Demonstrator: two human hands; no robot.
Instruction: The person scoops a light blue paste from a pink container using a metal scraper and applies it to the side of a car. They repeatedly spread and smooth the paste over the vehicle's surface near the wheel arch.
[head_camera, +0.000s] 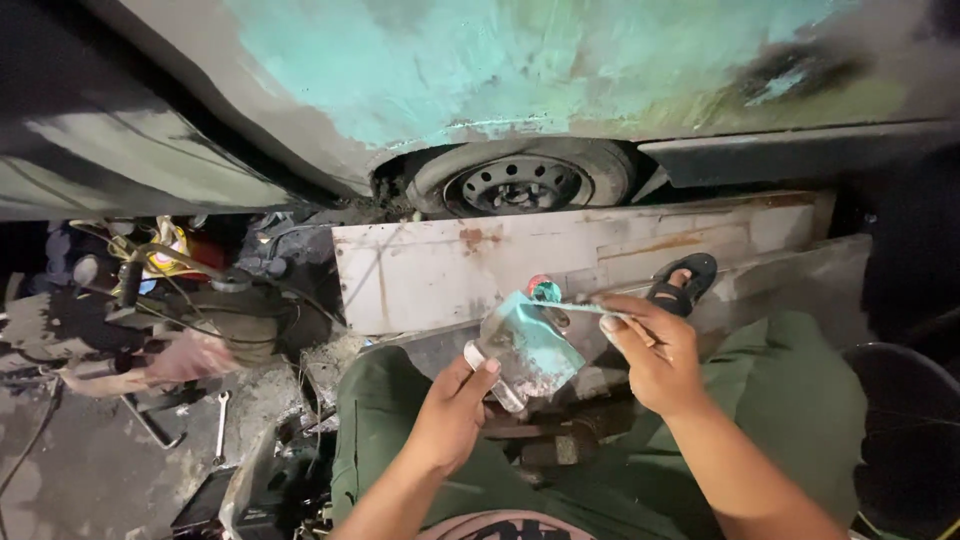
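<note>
a: nearest the lens are the green trousers (800, 400), knees drawn up, with both forearms coming up over them.

b: and the hands?

a: the left hand (455, 410) has its fingers curled under the near edge of a flat mixing board (525, 350) smeared with pale turquoise filler. the right hand (655, 350) pinches a thin spreader blade (585, 308) between thumb and fingertips, its tip resting on the board's far edge. the board sits between the knees, just in front of a rusty white panel (560, 255).

b: what might go wrong?

a: my guess: the board is gripped by one edge only and tilts, so a hard scrape could tip it and drop filler on the trousers or the dirty ground. the blade is held lightly too; it could twist out. grit from that floor in the paste would spoil the coat on the car body (480, 70), already patched turquoise above the wheel (515, 180).

b: any tins or labels?

a: a small round red-and-green thing (543, 288), perhaps a tin lid, just behind the board. a yellow-and-red packet (165, 248) lies far left among cables; its print is unreadable. a spanner (221, 425) lies on the floor to the left, a sandalled foot (682, 283) to the right.
</note>
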